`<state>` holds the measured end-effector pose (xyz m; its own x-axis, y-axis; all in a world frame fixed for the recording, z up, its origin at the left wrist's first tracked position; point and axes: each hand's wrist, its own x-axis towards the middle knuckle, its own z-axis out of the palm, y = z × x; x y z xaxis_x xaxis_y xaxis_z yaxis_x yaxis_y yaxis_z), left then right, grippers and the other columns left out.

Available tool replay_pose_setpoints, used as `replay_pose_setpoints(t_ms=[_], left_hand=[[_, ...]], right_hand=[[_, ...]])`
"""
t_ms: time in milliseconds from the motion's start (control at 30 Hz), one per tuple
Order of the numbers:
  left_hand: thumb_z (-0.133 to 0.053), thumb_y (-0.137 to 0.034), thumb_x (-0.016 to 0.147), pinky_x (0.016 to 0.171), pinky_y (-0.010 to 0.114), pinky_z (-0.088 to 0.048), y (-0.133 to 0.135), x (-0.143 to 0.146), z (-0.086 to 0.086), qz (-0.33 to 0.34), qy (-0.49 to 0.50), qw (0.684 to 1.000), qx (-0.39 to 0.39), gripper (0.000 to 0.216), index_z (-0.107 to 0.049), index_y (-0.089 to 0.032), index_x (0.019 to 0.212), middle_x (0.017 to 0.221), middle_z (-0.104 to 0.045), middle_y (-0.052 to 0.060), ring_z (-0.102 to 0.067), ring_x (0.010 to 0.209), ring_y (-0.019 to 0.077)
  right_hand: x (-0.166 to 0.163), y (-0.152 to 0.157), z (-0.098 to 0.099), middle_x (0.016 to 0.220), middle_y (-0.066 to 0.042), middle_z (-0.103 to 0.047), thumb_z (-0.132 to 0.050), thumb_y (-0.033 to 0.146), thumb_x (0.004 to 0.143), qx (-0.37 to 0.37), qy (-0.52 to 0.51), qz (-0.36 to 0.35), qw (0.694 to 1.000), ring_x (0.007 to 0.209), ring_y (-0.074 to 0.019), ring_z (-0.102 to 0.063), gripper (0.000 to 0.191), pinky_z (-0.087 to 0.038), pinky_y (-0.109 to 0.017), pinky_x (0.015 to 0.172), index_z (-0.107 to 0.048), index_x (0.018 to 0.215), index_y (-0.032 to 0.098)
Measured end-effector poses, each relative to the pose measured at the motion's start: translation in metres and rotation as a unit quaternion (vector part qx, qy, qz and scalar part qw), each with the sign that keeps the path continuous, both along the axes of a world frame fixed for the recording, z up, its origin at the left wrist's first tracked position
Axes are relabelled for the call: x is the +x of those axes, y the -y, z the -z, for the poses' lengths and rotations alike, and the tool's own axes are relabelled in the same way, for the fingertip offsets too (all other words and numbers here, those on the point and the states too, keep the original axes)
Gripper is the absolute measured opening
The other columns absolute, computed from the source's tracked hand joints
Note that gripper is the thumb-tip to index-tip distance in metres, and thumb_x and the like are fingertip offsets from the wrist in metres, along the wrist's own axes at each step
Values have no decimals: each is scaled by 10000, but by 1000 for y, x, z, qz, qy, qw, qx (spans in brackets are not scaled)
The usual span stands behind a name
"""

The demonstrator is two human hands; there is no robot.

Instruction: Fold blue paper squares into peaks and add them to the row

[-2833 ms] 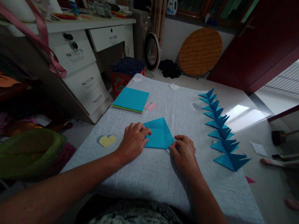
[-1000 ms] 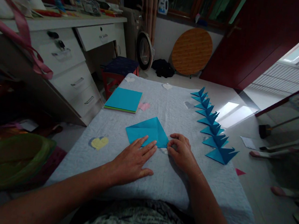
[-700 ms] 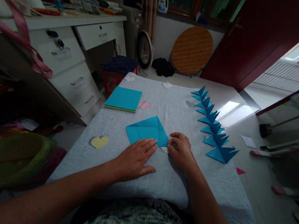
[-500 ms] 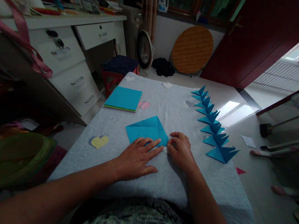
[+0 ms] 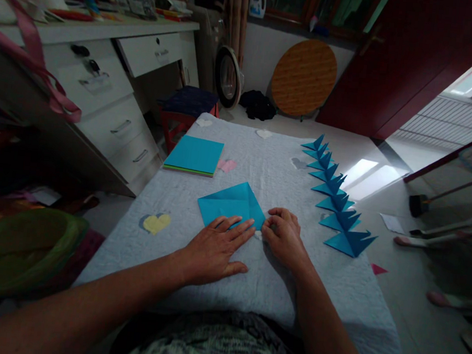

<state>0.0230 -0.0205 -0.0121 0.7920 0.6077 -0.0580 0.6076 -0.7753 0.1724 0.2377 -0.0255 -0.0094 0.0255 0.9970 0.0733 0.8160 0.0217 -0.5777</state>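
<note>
A sheet of blue origami paper [image 5: 229, 201], partly folded with creases showing, lies on the cloth-covered table in front of me. My left hand [image 5: 223, 248] rests flat over its near edge, fingers spread and pressing down. At the paper's right corner, my right hand [image 5: 283, 231] has its fingers curled in a pinch on the corner. That corner is partly hidden by the fingertips. To the right stands a slanting row of several folded blue paper cranes [image 5: 347, 232]. A stack of square paper [image 5: 196, 155], blue on top with green below, sits at the far left of the table.
The table's grey cloth [image 5: 262, 163] carries heart patches. A red stool [image 5: 188, 108] and white drawers [image 5: 112, 115] are beyond its left side. A green-lined bin [image 5: 24, 251] stands at lower left. A round wooden board [image 5: 304, 78] leans against the back wall.
Almost nothing differs. My left fingers have shifted very slightly on the paper, and the right hand keeps its place at the corner.
</note>
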Motion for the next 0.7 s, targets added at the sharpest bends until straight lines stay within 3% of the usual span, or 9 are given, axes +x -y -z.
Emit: replay_pose_setpoints(t_ms=[267,400,700], left_hand=[[-439,-649,940,1156,467,-212,-1,0,1,5,-1,1000,0,763,-287,-205,1542,1637,-260,71,-297,1450,308],[-483,-683,903,1173,412,-210,-3,2,1,22,14,1000,4,830,-310,-162,1526,1604,-327,110,-343,1419,290],[-469,-736,876,1106,455,-289,-5,8,-3,7,7,1000,16,816,-329,-262,1526,1533,-415,115,-426,1312,322]], right_hand=[[-6,-2,-4,1171,-80,-621,-613,170,837,-7,27,17,999,1153,-283,-492,131,-358,-448,983,-666,721,202],[-9,-3,-4,1160,-86,-624,-608,142,820,-11,28,34,999,1136,-289,-494,145,-365,-446,963,-645,689,192],[-4,-1,1,1154,-81,-627,-596,162,818,8,12,47,999,1130,-287,-489,134,-353,-449,968,-631,695,200]])
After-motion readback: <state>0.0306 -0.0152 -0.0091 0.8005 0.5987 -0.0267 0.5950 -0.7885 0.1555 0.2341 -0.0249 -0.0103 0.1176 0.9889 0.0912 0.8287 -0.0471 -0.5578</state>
